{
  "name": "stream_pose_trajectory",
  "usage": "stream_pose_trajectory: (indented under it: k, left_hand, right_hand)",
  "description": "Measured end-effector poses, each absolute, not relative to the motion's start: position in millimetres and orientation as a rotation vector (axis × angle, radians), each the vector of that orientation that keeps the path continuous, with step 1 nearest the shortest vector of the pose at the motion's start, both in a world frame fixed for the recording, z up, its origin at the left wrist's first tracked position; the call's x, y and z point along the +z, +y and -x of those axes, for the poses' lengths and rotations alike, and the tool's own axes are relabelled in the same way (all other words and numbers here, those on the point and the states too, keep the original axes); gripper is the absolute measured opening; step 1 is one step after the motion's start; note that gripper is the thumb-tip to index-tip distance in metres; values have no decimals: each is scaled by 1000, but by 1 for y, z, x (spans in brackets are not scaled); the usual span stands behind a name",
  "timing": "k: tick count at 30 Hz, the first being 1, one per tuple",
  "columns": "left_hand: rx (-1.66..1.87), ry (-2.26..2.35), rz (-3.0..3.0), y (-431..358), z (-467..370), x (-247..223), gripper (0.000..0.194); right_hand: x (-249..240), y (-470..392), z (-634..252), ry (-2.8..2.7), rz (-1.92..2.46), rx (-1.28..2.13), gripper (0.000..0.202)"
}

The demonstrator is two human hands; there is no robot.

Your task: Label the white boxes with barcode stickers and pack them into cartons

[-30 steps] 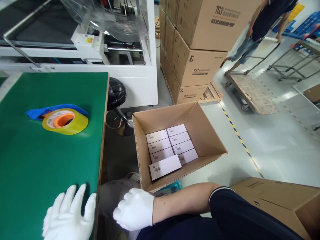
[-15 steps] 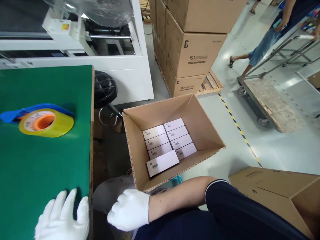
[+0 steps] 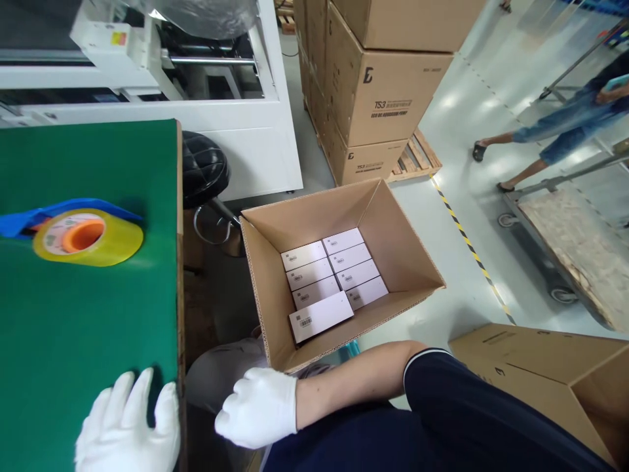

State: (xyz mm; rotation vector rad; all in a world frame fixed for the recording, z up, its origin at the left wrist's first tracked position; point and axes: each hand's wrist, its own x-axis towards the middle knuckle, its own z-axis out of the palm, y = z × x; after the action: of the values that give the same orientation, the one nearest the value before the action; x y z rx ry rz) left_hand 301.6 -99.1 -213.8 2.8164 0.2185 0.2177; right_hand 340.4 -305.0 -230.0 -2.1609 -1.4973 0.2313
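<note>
My left hand [image 3: 128,423], in a white glove, lies on the green tabletop [image 3: 98,321] near its right edge, fingers spread and holding nothing. Curled into a loose fist, my right hand [image 3: 258,408], also gloved, rests low beside the near wall of an open cardboard carton [image 3: 403,242]; its palm is hidden, and I see nothing in it. Inside the carton, several slim white boxes [image 3: 310,272] with small barcode labels stand in two columns. One white box [image 3: 322,317] at the near left sits higher and slightly askew over the others.
A roll of yellow tape [image 3: 113,239] lies against a blue tool [image 3: 19,224] on the tabletop. Past it are a black stool [image 3: 204,167] and a white machine [image 3: 246,151]. Stacked cartons [image 3: 388,98] stand on a pallet [image 3: 417,157]. A person [image 3: 555,134] walks by a trolley [image 3: 580,242].
The person at the right has stepped along and the trolley has shifted toward the right edge. My view has tilted slightly; both my hands and the white boxes stay as they were.
</note>
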Motion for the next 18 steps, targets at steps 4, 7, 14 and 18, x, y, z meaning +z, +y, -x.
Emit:
stream_pose_trajectory:
  k: [4, 7, 14, 18]
  left_hand:
    - [293, 195, -2880, -105, -300, -205, 65]
    - [257, 177, -2912, -105, -289, -207, 57]
    - [435, 142, -2899, -102, -227, -227, 41]
    - [479, 351, -2796, -93, -169, -213, 39]
  right_hand:
    - [-220, -312, -343, -1532, 2211, 302, 26]
    - [-208, -318, -344, -1577, 2275, 411, 28]
    - [-168, -305, -331, -1633, 2260, 477, 30]
    - [-155, -279, -316, -1387, 2164, 715, 11]
